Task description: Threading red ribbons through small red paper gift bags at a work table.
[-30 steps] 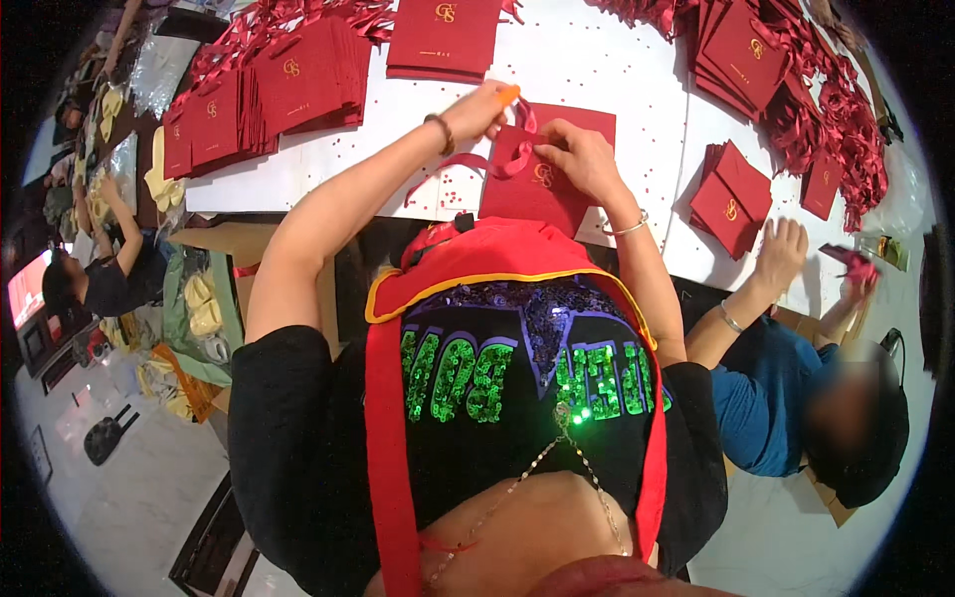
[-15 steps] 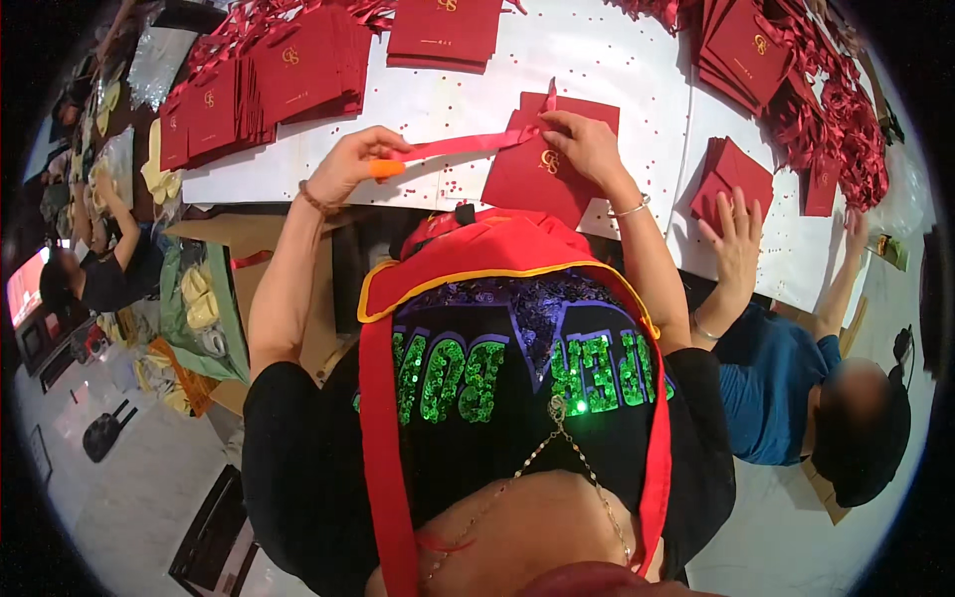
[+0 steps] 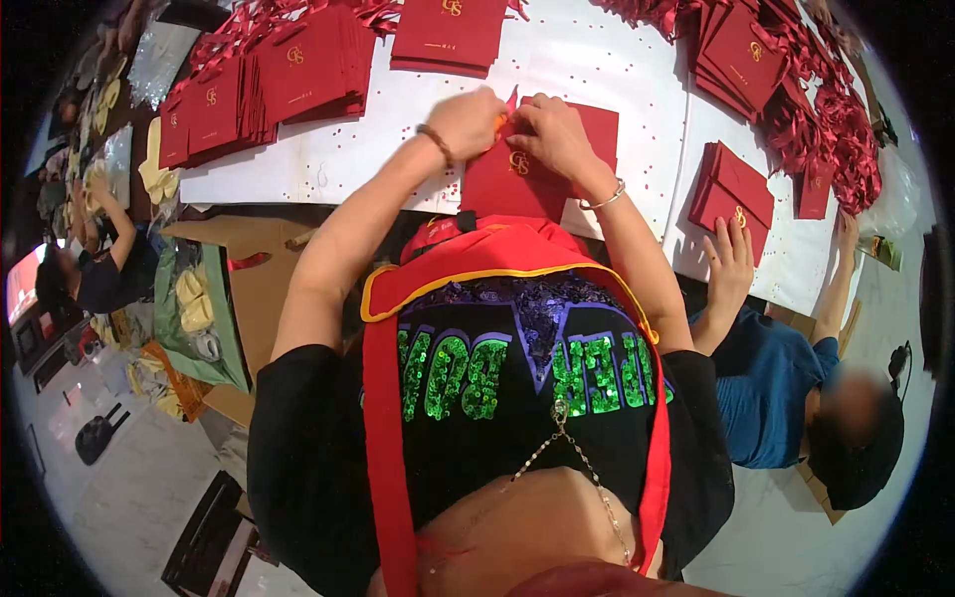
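Observation:
A dark red paper gift bag (image 3: 497, 194) with a gold emblem lies flat in front of me on the white table. At its top edge a red ribbon (image 3: 512, 98) sticks up between my hands, mostly hidden by them. My left hand (image 3: 468, 124), with an orange cover on one finger, is closed on the ribbon. Close beside it, my right hand (image 3: 554, 134) pinches the ribbon at the bag's top and rests over the bag's upper part.
Stacks of red bags (image 3: 308, 65) stand at the back left, another stack (image 3: 446, 35) at the back middle. Ribboned bags (image 3: 741, 55) pile up at the back right. A co-worker's hand (image 3: 729, 264) touches a small bag pile (image 3: 731, 194). Red dots litter the white table (image 3: 597, 60).
My left hand has moved right and up to meet my right hand, so the stretched ribbon is now bunched between them. The bag has shifted slightly left. The co-worker's hand has lowered.

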Tool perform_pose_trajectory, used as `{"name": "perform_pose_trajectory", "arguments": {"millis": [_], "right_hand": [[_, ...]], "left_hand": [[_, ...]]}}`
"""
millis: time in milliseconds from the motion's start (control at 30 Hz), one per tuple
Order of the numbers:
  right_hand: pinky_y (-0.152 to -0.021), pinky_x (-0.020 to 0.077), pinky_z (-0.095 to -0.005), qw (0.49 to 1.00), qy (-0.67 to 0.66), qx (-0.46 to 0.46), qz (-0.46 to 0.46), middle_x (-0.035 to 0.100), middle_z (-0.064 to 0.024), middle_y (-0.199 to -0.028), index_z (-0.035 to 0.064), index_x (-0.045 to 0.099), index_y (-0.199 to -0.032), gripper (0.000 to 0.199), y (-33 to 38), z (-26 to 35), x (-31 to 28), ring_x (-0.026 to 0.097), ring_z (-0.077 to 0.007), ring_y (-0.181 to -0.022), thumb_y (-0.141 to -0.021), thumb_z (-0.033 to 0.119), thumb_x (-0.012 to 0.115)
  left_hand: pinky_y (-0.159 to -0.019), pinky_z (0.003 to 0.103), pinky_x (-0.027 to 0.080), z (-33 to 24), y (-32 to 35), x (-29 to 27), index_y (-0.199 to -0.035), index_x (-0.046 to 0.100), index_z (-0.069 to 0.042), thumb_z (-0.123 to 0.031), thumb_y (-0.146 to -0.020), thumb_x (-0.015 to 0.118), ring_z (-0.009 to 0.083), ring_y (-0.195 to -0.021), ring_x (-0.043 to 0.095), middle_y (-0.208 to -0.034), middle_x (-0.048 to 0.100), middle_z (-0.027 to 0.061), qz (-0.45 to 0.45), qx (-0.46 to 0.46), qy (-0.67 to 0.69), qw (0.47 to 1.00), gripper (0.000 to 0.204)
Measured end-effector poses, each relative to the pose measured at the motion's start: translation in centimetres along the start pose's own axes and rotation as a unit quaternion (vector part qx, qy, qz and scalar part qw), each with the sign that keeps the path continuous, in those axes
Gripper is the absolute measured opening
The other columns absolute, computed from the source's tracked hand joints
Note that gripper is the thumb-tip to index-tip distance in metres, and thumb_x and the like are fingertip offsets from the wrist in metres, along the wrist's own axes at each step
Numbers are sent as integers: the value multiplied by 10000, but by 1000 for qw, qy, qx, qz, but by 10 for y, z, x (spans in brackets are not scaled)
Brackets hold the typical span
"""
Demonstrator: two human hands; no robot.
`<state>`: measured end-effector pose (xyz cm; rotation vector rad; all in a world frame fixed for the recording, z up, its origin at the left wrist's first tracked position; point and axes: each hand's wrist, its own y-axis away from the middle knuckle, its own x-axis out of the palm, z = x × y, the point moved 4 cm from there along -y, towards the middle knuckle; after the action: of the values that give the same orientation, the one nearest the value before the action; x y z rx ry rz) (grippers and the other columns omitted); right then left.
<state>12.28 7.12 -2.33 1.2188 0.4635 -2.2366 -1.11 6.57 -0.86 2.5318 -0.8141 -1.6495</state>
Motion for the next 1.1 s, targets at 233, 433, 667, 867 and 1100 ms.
{"name": "perform_pose_trajectory", "arguments": {"millis": [233, 433, 667, 867, 1100], "right_hand": [[-679, 438, -370, 995, 25, 71, -59, 528, -103, -844, 81, 608, -924, 290, 55, -27, -36, 519, -275, -827, -676, 198, 699], [-653, 455, -305, 921, -277, 266, -59, 591, -126, -809, 25, 560, -996, 285, 71, -42, -8, 573, -197, -727, -752, 131, 662], [-563, 446, -285, 877, -348, 326, -50, 597, -87, -710, 24, 547, -1003, 286, 69, -37, -6, 555, -142, -620, -764, 135, 660], [-563, 448, -292, 904, -299, 299, -64, 599, -98, -725, 36, 551, -1004, 286, 70, -42, -1, 562, -158, -619, -767, 154, 658], [-601, 455, -308, 908, -301, 279, -81, 615, -129, -777, 51, 564, -1030, 309, 70, -49, 5, 576, -202, -652, -766, 181, 656]], "left_hand": [[-723, 389, 457, 5, 2, 22, -959, 597, -72, -136, -821, 497, 310, -843, 556, -926, 544, 115, -82, 78, 20, 993, 183], [-674, 395, 455, -33, 8, 4, -940, 584, -37, -107, -806, 548, 316, -786, 569, -844, 570, 121, -187, 113, 42, 975, 156], [-662, 391, 480, -34, 5, 35, -917, 562, -37, -105, -795, 555, 317, -741, 612, -772, 618, 183, -119, 55, 212, 969, 140], [-621, 300, 493, -31, 2, 48, -905, 585, 1, -101, -796, 568, 212, -697, 644, -779, 646, 142, -115, -44, 295, 947, 150], [-556, 292, 488, -36, -3, 49, -842, 616, 7, -120, -772, 586, 192, -585, 627, -684, 636, 128, -118, -57, 300, 945, 147]]}}
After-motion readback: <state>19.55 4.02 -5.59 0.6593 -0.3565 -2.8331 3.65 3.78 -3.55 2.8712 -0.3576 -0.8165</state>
